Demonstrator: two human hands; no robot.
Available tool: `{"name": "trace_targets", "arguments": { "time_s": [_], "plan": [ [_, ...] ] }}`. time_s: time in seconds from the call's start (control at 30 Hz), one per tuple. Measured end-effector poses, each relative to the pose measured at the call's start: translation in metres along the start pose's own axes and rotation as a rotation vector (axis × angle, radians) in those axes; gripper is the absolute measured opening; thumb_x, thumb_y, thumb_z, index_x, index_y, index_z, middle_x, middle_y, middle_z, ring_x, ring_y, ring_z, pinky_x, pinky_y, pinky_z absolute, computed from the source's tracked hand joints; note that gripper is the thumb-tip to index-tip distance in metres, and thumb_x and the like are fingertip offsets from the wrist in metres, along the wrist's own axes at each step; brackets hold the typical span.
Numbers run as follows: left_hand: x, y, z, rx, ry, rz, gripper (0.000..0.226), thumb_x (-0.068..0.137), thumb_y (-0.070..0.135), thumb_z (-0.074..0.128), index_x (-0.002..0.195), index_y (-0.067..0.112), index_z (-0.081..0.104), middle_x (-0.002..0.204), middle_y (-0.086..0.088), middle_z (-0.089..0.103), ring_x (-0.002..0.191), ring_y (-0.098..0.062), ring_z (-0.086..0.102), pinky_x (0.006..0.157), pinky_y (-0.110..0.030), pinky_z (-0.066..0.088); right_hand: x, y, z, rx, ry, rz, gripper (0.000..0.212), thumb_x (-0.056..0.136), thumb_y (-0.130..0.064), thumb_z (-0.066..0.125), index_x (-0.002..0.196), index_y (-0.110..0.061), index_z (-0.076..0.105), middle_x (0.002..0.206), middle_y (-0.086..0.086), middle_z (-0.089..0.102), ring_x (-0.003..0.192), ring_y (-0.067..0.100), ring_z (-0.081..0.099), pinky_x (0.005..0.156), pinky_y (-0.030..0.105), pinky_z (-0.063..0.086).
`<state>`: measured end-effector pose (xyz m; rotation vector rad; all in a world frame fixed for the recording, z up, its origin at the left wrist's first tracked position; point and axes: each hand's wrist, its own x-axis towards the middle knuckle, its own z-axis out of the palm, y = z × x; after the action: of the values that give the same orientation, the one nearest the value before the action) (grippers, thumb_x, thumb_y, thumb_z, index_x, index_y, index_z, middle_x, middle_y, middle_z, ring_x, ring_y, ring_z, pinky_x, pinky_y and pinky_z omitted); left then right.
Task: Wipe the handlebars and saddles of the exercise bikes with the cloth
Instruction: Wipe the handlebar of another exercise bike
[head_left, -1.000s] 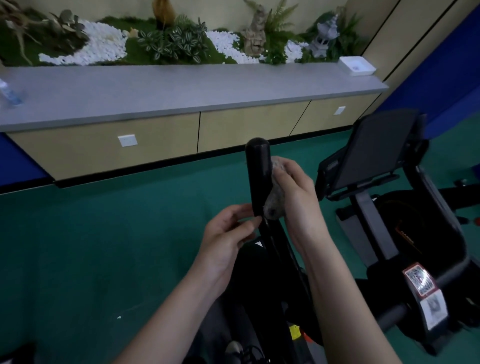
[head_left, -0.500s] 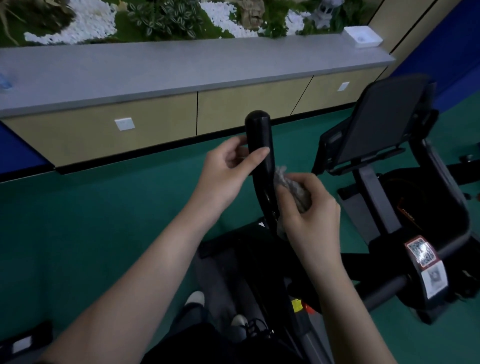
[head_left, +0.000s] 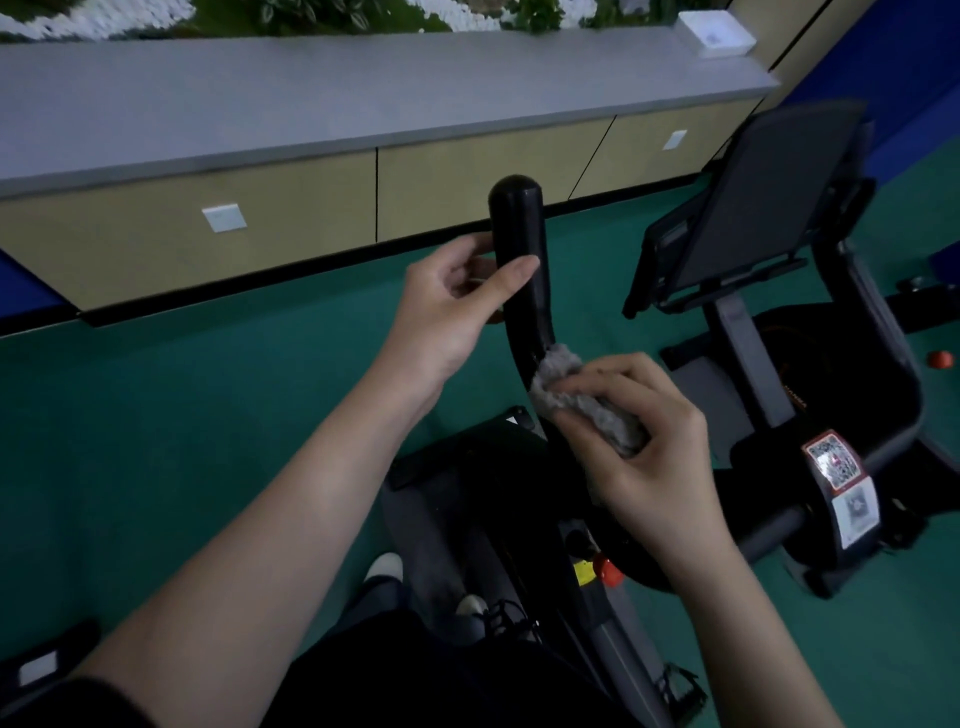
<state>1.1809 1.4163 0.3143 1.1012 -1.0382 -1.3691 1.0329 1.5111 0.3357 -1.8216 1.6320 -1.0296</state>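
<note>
Compared with one second ago, the two hands have changed places on the handlebar (head_left: 519, 228). The right hand (head_left: 649, 431) was then high on the bar with the cloth (head_left: 587, 405); now it is lower, at the bend of the bar. The left hand (head_left: 457, 306) was below it and is now near the top. Compared with half a second ago both hands are almost in the same places. The view also looks further down, so only a thin strip of the plants above the grey counter (head_left: 311, 93) remains.

The handlebar is a black tube in the middle of the view. Its long axis is nearly upright, and its rounded end points up and away, toward the beige cabinet (head_left: 311, 218). Lower down the tube bends to the right and toward the person.

The left hand grips the upper part: the thumb lies across the front of the tube and the fingers curl behind it. The right hand has its fingers curled round the grey, crumpled cloth and presses it against the right side of the tube at the bend.

A second exercise bike (head_left: 841, 374) stands to the right on the green floor (head_left: 156, 415), with a QR sticker (head_left: 834, 462) on its frame.
</note>
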Motion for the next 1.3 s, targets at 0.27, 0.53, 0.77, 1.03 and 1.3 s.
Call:
{"name": "trace_targets", "arguments": {
  "time_s": [0.27, 0.53, 0.77, 1.03, 1.3],
  "plan": [
    [0.0, -0.003, -0.002, -0.015, -0.023, -0.006, 0.03, 0.086, 0.02, 0.069, 0.113, 0.009, 0.064, 0.09, -0.005, 0.067, 0.081, -0.004, 0.064, 0.076, -0.024, 0.054, -0.007, -0.005, 0.006, -0.035, 0.015, 0.006, 0.01, 0.081, -0.011, 0.068, 0.09, -0.009, 0.072, 0.095, 0.0, 0.06, 0.095, 0.015, 0.059, 0.083, 0.023, 0.044],
    [0.003, -0.006, -0.002, -0.033, -0.037, 0.022, 0.02, 0.086, 0.02, 0.07, 0.105, 0.018, 0.065, 0.089, -0.001, 0.067, 0.08, -0.004, 0.065, 0.072, -0.019, 0.054, 0.023, -0.003, 0.018, 0.074, 0.195, 0.296, 0.008, 0.091, -0.016, 0.061, 0.094, -0.016, 0.068, 0.083, -0.006, 0.068, 0.079, 0.007, 0.065, 0.072, 0.023, 0.05],
    [0.003, -0.009, -0.001, -0.027, -0.021, 0.035, 0.021, 0.085, 0.022, 0.07, 0.105, 0.017, 0.064, 0.086, 0.004, 0.065, 0.076, 0.002, 0.063, 0.068, -0.016, 0.053, 0.025, 0.009, 0.001, 0.279, 0.02, 0.521, 0.009, 0.092, -0.016, 0.061, 0.088, -0.018, 0.069, 0.078, 0.012, 0.069, 0.071, 0.022, 0.064, 0.069, 0.038, 0.052],
    [-0.002, -0.005, 0.001, 0.065, 0.01, 0.068, 0.032, 0.087, 0.025, 0.068, 0.117, 0.013, 0.062, 0.099, 0.002, 0.066, 0.088, -0.002, 0.064, 0.08, -0.019, 0.051, 0.031, 0.007, 0.003, 0.355, 0.012, 0.511, 0.006, 0.092, -0.011, 0.061, 0.09, -0.013, 0.066, 0.083, 0.01, 0.068, 0.078, 0.024, 0.065, 0.078, 0.042, 0.054],
    [-0.02, -0.001, -0.017, 1.05, 0.034, 1.025, 0.028, 0.092, 0.026, 0.064, 0.115, 0.012, 0.068, 0.121, -0.004, 0.063, 0.119, -0.023, 0.049, 0.098, -0.036, 0.031, 0.006, -0.003, 0.002, -0.004, 0.101, 0.074, 0.011, 0.084, -0.006, 0.07, 0.094, -0.011, 0.072, 0.097, 0.001, 0.063, 0.092, 0.006, 0.059, 0.084, 0.015, 0.044]
  ]
}}
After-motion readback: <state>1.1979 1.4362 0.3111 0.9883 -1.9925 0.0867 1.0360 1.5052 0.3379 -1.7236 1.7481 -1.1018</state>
